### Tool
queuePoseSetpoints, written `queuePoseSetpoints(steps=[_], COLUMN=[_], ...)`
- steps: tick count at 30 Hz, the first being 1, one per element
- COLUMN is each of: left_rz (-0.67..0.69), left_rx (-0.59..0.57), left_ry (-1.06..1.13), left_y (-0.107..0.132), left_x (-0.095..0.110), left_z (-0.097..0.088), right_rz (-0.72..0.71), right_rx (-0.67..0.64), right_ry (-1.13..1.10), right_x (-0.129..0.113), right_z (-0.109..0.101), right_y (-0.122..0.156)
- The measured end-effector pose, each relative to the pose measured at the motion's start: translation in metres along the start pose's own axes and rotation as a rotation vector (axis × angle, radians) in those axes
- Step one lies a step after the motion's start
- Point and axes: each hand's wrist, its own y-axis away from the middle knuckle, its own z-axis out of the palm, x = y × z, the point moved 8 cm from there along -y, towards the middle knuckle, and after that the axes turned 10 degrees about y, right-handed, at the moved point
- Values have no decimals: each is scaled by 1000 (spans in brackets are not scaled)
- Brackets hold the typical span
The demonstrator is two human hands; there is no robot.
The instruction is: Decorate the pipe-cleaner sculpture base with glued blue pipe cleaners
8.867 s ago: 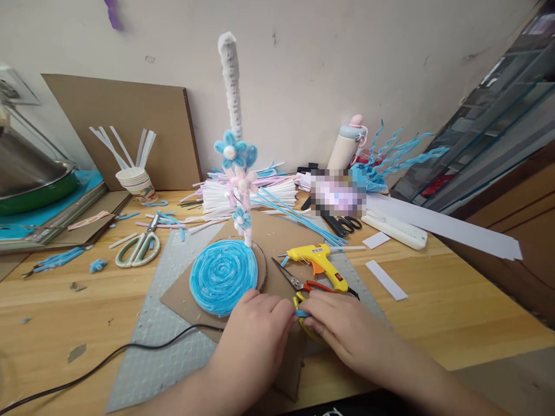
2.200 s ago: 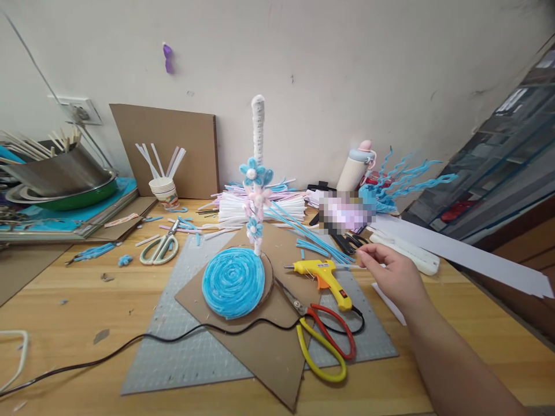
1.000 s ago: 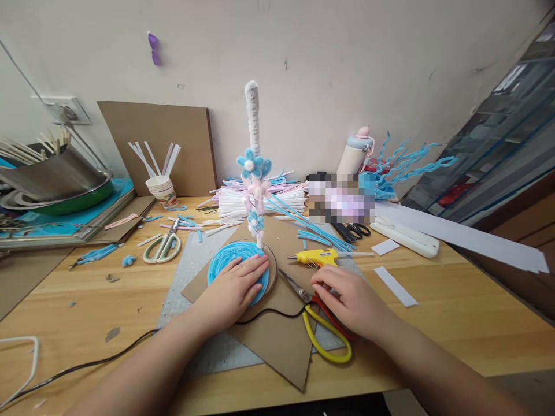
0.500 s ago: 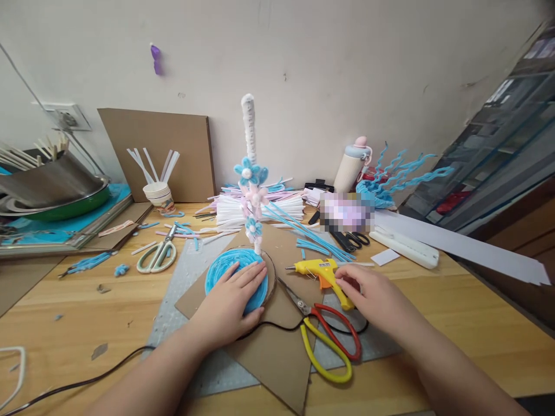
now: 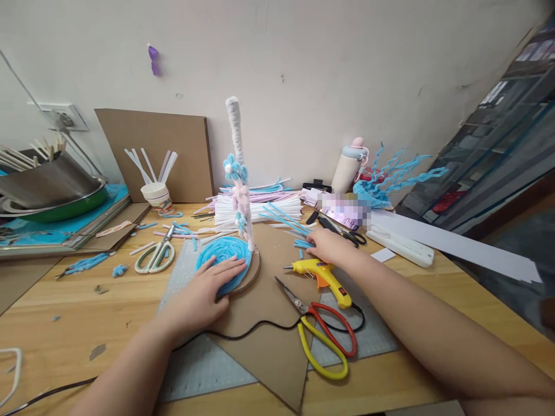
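My left hand (image 5: 212, 283) lies with outstretched fingers on a round base covered by a flat coil of blue pipe cleaner (image 5: 225, 253). From the base's far edge rises a white fuzzy stem (image 5: 235, 130), leaning slightly, with blue flowers (image 5: 235, 167) and pink ones along it. Over a bundle of blue pipe cleaners (image 5: 302, 243), my right hand (image 5: 327, 245) has its fingers curled around the strands. Just below it lies a yellow glue gun (image 5: 323, 271). Scissors with red and yellow handles (image 5: 303, 309) rest on the cardboard (image 5: 260, 352).
White-handled scissors (image 5: 156, 254) and blue scraps lie at left. Behind the stem is a pile of white pipe cleaners (image 5: 273, 212). A bottle (image 5: 348, 167) and a white strip (image 5: 459, 245) are at right. A black cord (image 5: 255, 328) crosses the cardboard near my left hand.
My right hand has left the glue gun's handle and moved forward onto the blue pipe cleaners. The base under my left hand has shifted left and turned, and its flowers face more leftward.
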Motion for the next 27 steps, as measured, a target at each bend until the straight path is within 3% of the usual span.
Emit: queuePoseSetpoints(steps=[5, 10, 13, 15, 17, 19, 23, 27], left_rz=[12, 26, 40, 7, -77, -174, -258, -323], left_rx=[-27, -65, -50, 57, 218, 281, 145, 74], left_ry=[100, 185, 243, 267, 323, 487, 818, 847], left_y=[1, 0, -1, -2, 1, 5, 9, 12], left_x=[-6, -7, 0, 7, 16, 27, 49, 47], left_z=[-2, -3, -6, -12, -19, -15, 9, 20], right_rz=[39, 75, 40, 11, 77, 137, 112, 4], right_rx=[9, 40, -48, -135, -354, -452, -412, -299], right_ry=[-137, -468, -737, -915, -1421, -1659, -1666, -1495], right_x=[-3, -6, -34, -61, -93, -115, -134, -135], right_z=[2, -25, -29, -24, -5, 7, 16, 18], right_y=[-3, 15, 43, 68, 93, 112, 123, 119])
